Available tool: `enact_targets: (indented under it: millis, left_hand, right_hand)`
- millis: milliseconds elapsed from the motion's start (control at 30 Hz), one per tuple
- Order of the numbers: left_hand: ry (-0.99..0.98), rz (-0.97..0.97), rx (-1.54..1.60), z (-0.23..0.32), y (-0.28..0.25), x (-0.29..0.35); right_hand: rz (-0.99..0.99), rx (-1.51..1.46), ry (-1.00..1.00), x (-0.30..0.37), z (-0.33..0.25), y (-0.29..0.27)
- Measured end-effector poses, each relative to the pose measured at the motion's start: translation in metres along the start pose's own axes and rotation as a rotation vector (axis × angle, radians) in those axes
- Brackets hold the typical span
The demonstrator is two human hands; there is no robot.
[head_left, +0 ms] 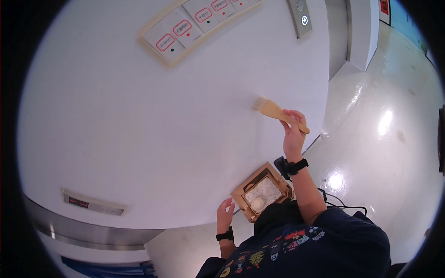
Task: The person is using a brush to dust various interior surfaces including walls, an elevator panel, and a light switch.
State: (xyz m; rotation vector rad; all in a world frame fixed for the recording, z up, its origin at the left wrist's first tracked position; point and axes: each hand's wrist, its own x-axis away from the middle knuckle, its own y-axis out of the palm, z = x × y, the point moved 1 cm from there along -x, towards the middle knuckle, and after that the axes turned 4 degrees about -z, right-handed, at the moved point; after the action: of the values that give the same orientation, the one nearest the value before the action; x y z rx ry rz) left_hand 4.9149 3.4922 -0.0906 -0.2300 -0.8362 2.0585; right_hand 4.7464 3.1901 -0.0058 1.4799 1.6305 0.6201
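My right hand is closed around the handle of a flat wooden brush. The brush's pale bristles point left and are at or very near the white wall; whether they touch is hard to tell. Lower down, my left hand has its fingers apart and nothing visible in it, beside the left edge of an open cardboard box. Within the box is a tray of white, lumpy material, with a round pale object at its near end. My dark clothing hides part of the box's near side.
Framed paper cards are fixed high on the wall. A metal button panel is at upper right, and a display panel at lower left. Shiny floor stretches to the right. Black cables trail beside my right arm.
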Motion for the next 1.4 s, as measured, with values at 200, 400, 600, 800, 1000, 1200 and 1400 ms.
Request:
enact_targets:
  millis: [200,400,600,800,1000,1200,1400]
  left_hand:
    - [0.044,-0.019,-0.016,-0.006,0.009,-0.008]
    - [0.059,-0.025,0.009,-0.001,0.016,-0.013]
    - [0.059,-0.039,-0.005,0.003,0.019,-0.013]
    - [0.004,-0.031,0.020,-0.002,0.017,-0.006]
    - [0.014,-0.059,-0.013,0.002,0.018,-0.008]
    - [0.016,-0.078,-0.033,0.015,0.026,-0.016]
    - [0.028,-0.069,-0.020,0.009,0.030,-0.019]
  right_hand:
    - [0.303,0.067,0.160,-0.009,0.005,-0.040]
    - [0.088,-0.265,0.066,-0.017,-0.020,-0.008]
    - [0.301,-0.048,0.164,-0.015,0.016,-0.056]
    - [0.288,-0.058,0.188,-0.019,0.006,-0.049]
    - [0.195,-0.225,0.094,-0.028,-0.009,-0.035]
    - [0.366,0.032,0.242,-0.023,0.017,-0.079]
    - [0.223,-0.216,0.205,-0.028,-0.009,-0.040]
